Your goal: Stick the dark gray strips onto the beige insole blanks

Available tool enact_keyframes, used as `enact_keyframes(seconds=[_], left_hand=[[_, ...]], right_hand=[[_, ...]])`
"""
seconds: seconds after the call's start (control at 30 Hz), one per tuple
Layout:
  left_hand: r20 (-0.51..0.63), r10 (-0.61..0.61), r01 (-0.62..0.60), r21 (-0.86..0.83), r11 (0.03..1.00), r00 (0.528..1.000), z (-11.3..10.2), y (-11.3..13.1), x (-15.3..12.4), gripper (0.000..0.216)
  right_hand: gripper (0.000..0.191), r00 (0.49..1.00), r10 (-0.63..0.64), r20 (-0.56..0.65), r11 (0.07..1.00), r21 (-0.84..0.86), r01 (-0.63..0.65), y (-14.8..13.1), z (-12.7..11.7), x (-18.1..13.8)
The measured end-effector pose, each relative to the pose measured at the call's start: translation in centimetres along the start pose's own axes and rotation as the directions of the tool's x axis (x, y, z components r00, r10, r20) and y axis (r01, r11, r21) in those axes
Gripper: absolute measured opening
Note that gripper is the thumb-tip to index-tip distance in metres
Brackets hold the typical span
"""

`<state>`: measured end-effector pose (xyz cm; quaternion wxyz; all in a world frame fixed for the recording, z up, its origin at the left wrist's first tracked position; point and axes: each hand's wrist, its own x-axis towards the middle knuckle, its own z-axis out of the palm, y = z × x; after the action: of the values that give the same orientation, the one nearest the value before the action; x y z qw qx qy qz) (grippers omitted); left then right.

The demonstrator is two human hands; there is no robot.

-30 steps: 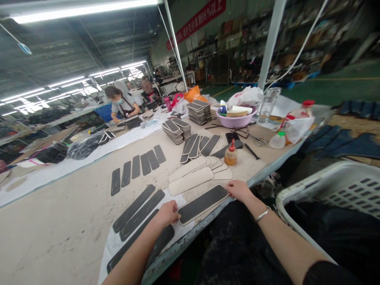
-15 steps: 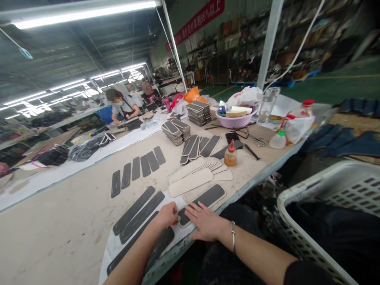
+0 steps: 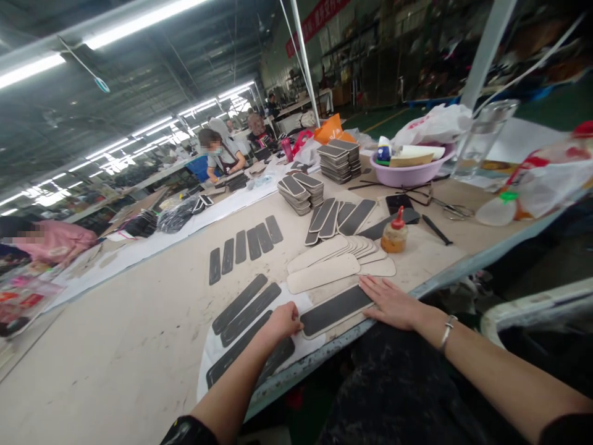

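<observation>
A long black strip on a beige backing piece (image 3: 336, 309) lies at the near edge of the table (image 3: 115, 334). My left hand (image 3: 283, 320) has its fingers curled and pinches the strip's left end. At the strip's right end my right hand (image 3: 391, 303) lies flat with fingers stretched out. A fan of beige backing pieces (image 3: 340, 259) sits just beyond. Long black strips (image 3: 245, 309) lie on a white sheet to the left.
An orange glue bottle (image 3: 393, 235) stands behind the beige pieces. Stacks of black pieces (image 3: 301, 191), a pink bowl (image 3: 410, 173), scissors (image 3: 447, 207), a glass jar (image 3: 482, 139) and bags crowd the far right. Short black strips (image 3: 243, 247) lie mid-table. Other workers sit farther along.
My right hand slid left along the strip to my left hand, then back to its right end. The camera view has shifted to the left.
</observation>
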<state>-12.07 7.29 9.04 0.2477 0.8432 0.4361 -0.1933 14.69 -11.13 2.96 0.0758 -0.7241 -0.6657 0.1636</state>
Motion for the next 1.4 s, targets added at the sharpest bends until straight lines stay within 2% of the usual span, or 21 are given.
enact_keyframes(seconds=[0.13, 0.23, 0.3, 0.33, 0.43, 0.53, 0.7, 0.77, 0.97, 1.1, 1.27, 1.33, 1.4], left_hand=[[-0.221, 0.043, -0.019, 0.110, 0.994, 0.974, -0.1, 1.8, -2.7, 0.039], [-0.342, 0.287, -0.224, 0.212, 0.951, 0.895, 1.7, 5.0, -4.2, 0.047], [-0.296, 0.447, -0.386, 0.242, 0.890, 0.844, 3.7, 7.7, -4.2, 0.055], [-0.278, 0.465, -0.410, 0.235, 0.881, 0.841, 4.7, 8.9, -3.9, 0.059], [-0.234, 0.423, -0.385, 0.194, 0.902, 0.875, 6.8, 10.9, -2.8, 0.070], [-0.184, 0.395, -0.357, 0.208, 0.911, 0.900, 7.4, 9.8, -2.6, 0.076], [-0.133, 0.335, -0.286, 0.293, 0.912, 0.933, 6.7, 4.4, -4.4, 0.079], [-0.128, 0.316, -0.261, 0.326, 0.909, 0.940, 6.8, 3.0, -4.9, 0.081], [-0.183, 0.300, -0.222, 0.353, 0.909, 0.936, 7.8, 2.7, -4.9, 0.090], [-0.164, 0.297, -0.223, 0.360, 0.906, 0.941, 7.8, 3.1, -4.8, 0.093], [-0.152, 0.258, -0.185, 0.378, 0.907, 0.954, 7.9, 3.3, -4.7, 0.091], [-0.143, 0.248, -0.178, 0.382, 0.907, 0.958, 7.9, 3.3, -4.6, 0.092], [-0.146, 0.245, -0.174, 0.381, 0.908, 0.958, 7.9, 3.3, -4.6, 0.096]], right_hand=[[0.080, 1.000, 0.002, 0.008, 1.000, 0.006, -0.002, -0.2, 0.1, 0.1], [0.081, 1.000, 0.003, -0.011, 1.000, 0.008, -0.003, -0.2, 0.2, 0.0], [0.081, 1.000, 0.010, -0.026, 1.000, 0.006, -0.010, -0.2, 0.3, 0.0], [0.081, 1.000, 0.014, -0.026, 1.000, 0.004, -0.014, -0.2, 0.3, 0.0], [0.080, 1.000, 0.019, -0.007, 1.000, -0.005, -0.020, -0.3, 0.2, 0.1], [0.080, 1.000, 0.020, 0.010, 1.000, -0.005, -0.020, -0.3, 0.0, 0.1], [0.081, 1.000, 0.014, 0.002, 1.000, 0.024, -0.014, -0.1, 0.2, 0.1], [0.081, 1.000, 0.009, 0.001, 1.000, 0.023, -0.009, 0.1, 0.4, 0.1], [0.077, 1.000, 0.026, 0.009, 0.999, 0.038, -0.026, -0.2, -0.4, 0.0], [0.077, 0.996, 0.073, -0.059, 0.996, 0.055, -0.070, -4.2, -1.3, 0.0], [0.083, 0.973, -0.223, -0.051, 0.949, 0.215, 0.229, -11.6, -0.1, 1.0], [0.085, 0.967, -0.253, -0.023, 0.935, 0.250, 0.250, -12.5, 0.5, 1.4], [0.084, 0.974, -0.227, -0.002, 0.945, 0.241, 0.221, -11.5, 0.5, 1.5]])
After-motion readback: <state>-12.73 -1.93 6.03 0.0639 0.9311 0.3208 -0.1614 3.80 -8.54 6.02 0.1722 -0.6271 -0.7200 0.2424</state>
